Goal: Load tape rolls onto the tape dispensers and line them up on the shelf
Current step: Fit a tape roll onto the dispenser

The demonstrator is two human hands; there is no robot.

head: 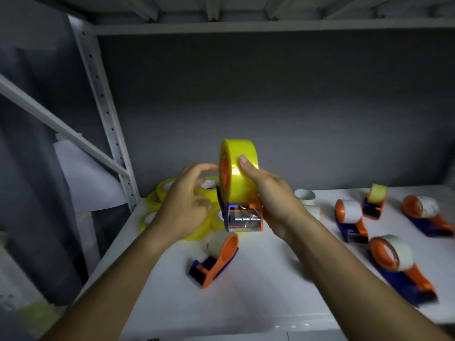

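Shelf [270, 279], white and steel-framed, is carrying everything here, and the places below are given from the dispenser in hand. Loaded dispensers [391, 257] are lying well apart to its right; a spare dispenser [216, 259] is lying just below it, toward the shelf's front edge; loose yellow rolls [167, 190] are piling behind and to its left. The held dispenser [243, 217] is hovering above the shelf with its cutter end pointing down toward the camera, and the yellow tape roll [237, 173] is sitting on its hub directly above, standing on edge with its axis running left to right. The right hand [273, 198] is gripping both, thumb across the tape's face. The left hand [187, 205] is reaching in beside the roll's orange core, fingers loosely curled and holding nothing, nearer for seating it or drawing tape down.
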